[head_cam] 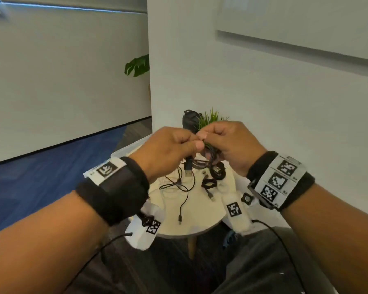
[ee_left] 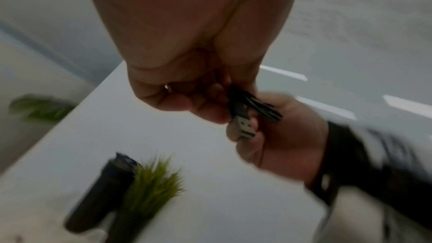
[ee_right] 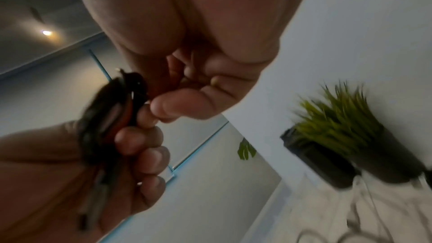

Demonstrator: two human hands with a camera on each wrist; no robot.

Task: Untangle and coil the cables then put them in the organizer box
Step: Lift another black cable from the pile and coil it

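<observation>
Both hands are raised above the small round table (head_cam: 200, 221) and meet on one coiled black cable bundle (head_cam: 210, 152). My left hand (head_cam: 189, 145) has its fingers (ee_right: 142, 139) curled round the bundle (ee_right: 105, 117). A USB plug (head_cam: 188, 172) hangs from below this hand and shows silver (ee_left: 243, 128) in the left wrist view. My right hand (head_cam: 208, 137) pinches the top of the bundle with its thumb (ee_right: 177, 106). A loose black cable (head_cam: 184, 192) sprawls on the table. Two tied coils (head_cam: 218, 171) (head_cam: 208, 183) lie beside it. A clear box rim (head_cam: 125, 150) shows behind my left wrist.
A dark bottle (head_cam: 188, 120) and a small green plant (head_cam: 209, 118) stand at the table's back edge against the white wall. A small black ring (head_cam: 247, 198) lies at the table's right edge. Blue carpet (head_cam: 51, 177) spreads to the left.
</observation>
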